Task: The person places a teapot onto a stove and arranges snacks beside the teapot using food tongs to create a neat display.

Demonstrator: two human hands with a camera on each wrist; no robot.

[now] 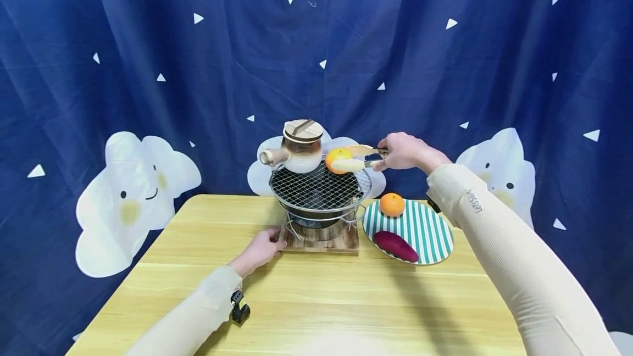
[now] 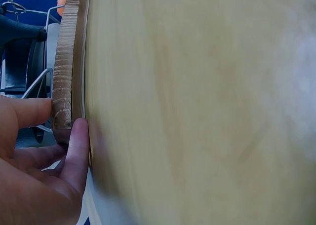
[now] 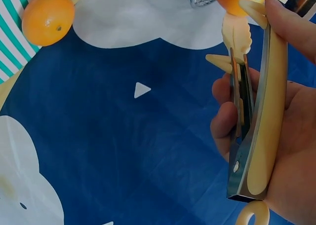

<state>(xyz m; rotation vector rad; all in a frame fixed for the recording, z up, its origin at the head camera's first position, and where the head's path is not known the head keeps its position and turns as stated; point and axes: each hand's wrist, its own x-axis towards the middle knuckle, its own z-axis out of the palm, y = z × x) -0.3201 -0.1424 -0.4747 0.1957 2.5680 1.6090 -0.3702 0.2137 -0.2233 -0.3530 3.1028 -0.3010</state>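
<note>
My right hand (image 1: 409,151) holds tongs (image 3: 269,131) with pale tips, which clasp an orange (image 1: 338,156) over the right back of the round grill mesh (image 1: 316,188). Whether that orange touches the mesh I cannot tell. A clay pot (image 1: 304,159) with a wooden lid and side handle sits at the back of the mesh. Below the grill lies a wooden board (image 1: 323,246). With thumb on top and a finger at the underside, my left hand (image 1: 259,247) pinches the board's left front corner, seen closely in the left wrist view.
Right of the grill, a round green-and-white striped plate (image 1: 429,229) bears a second orange (image 1: 392,204) and a purple sweet potato (image 1: 395,246). All stand on a light wooden table (image 1: 306,301). A dark blue curtain (image 1: 237,59) with white clouds hangs behind.
</note>
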